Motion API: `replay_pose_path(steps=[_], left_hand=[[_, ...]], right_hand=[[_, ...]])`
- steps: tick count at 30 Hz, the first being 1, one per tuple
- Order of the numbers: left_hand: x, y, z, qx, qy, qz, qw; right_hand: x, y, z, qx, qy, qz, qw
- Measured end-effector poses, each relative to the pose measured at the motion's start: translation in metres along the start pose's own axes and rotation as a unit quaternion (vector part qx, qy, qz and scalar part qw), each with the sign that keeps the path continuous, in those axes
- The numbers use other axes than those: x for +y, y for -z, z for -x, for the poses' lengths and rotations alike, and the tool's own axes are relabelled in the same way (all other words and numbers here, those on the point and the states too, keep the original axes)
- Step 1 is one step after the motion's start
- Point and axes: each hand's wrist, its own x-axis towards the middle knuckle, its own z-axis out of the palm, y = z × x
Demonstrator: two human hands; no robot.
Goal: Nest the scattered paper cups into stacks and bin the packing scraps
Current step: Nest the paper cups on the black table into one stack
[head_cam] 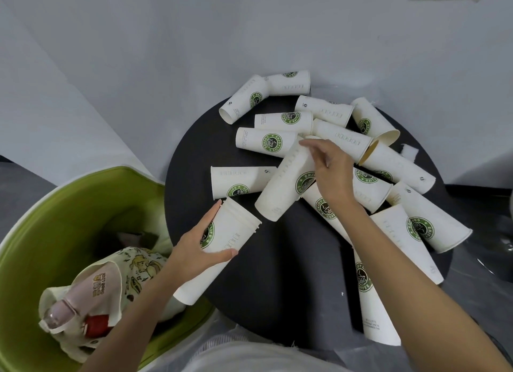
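Several white paper cups with green round logos lie scattered on their sides across a round black table [277,274]. My left hand [200,246] grips a short nested stack of cups [222,249] at the table's left edge, its rims pointing away from me. My right hand [330,168] reaches into the middle of the pile, with its fingertips pinching the base end of a tilted cup [286,182]. A white packing scrap [408,150] lies at the table's far right edge.
A lime-green bin [55,205] stands left of the table, holding a printed bag [111,282] and other rubbish. Grey walls close in behind the table. Clear plastic wrap [499,246] lies on the floor at the right.
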Motion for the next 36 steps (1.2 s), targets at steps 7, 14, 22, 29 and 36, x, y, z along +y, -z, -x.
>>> replay_pose_path(steps=[7, 14, 22, 29, 36], left_hand=[[0.005, -0.009, 0.001, -0.027, -0.008, 0.001, 1.0], [0.014, -0.017, 0.003, -0.039, -0.01, 0.011, 0.999], [0.025, -0.023, 0.005, -0.042, -0.017, 0.012, 0.999], [0.03, -0.027, 0.009, -0.039, -0.001, 0.032, 0.999], [0.028, -0.03, 0.009, -0.045, -0.002, 0.006, 0.999]], right_hand=[[-0.015, -0.001, 0.017, -0.005, -0.071, -0.063, 0.996], [-0.021, -0.018, 0.054, -0.095, -0.118, -0.103, 0.983], [-0.023, -0.027, 0.082, -0.179, -0.127, -0.104, 0.97], [-0.026, -0.031, 0.086, -0.206, -0.142, -0.119, 0.961], [-0.02, -0.041, 0.088, -0.216, -0.156, -0.103, 0.958]])
